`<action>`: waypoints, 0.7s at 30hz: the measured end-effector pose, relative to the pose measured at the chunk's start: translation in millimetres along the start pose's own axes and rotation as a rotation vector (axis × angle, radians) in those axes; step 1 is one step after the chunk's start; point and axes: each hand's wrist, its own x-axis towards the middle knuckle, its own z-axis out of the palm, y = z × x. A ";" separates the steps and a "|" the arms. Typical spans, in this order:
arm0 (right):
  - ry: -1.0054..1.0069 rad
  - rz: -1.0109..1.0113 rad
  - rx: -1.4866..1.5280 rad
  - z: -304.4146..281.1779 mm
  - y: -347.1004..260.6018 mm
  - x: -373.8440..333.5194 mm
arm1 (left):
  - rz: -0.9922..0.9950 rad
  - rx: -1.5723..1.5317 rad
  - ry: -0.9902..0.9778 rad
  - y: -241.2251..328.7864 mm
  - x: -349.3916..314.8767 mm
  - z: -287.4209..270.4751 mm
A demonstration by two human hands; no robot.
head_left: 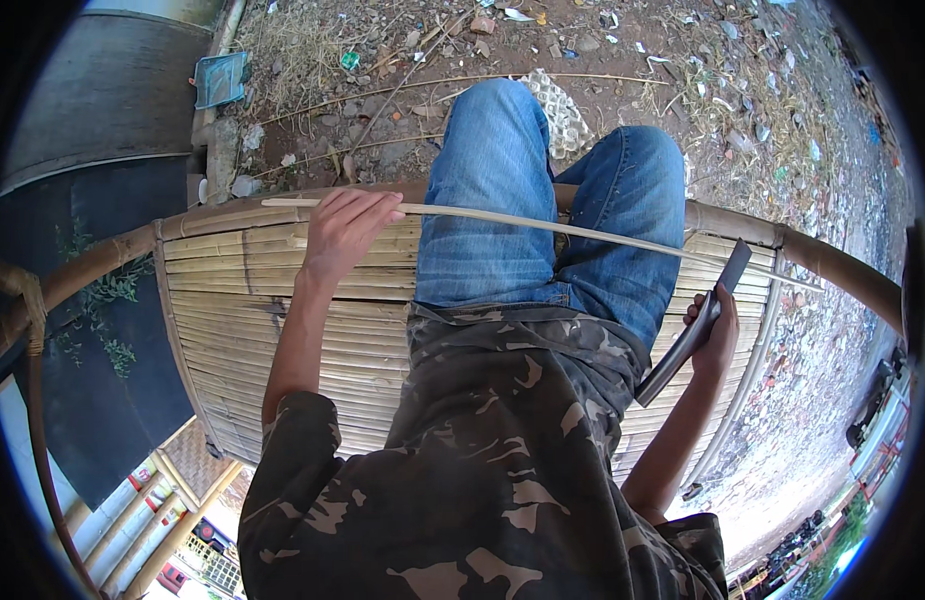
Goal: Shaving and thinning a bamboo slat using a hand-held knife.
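Note:
A long, thin, pale bamboo strip (542,223) lies crosswise over my jeans-clad thighs, sloping slightly down to the right. Near its left end, my left hand (354,228) is closed over it, palm down, and a short length sticks out beyond the fingers. My right hand (717,335) grips a dark, flat, blade-like tool (674,366) around its middle, beside my right thigh. The tool slants, its upper end crossing the strip toward the strip's right end. Whether the two touch there, I cannot tell. The fingers partly hide the tool's middle.
I sit on a bamboo-slat bench (282,340) with a curved front pole (844,285). Beyond my knees the dirt ground (382,110) carries scattered litter, stones, and a pale egg tray (560,115). A blue plastic basket (220,80) stands far left.

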 end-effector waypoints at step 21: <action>-0.176 0.096 0.174 22.8 7.8 -8.6 | 0.017 0.009 -0.161 27.9 16.1 8.4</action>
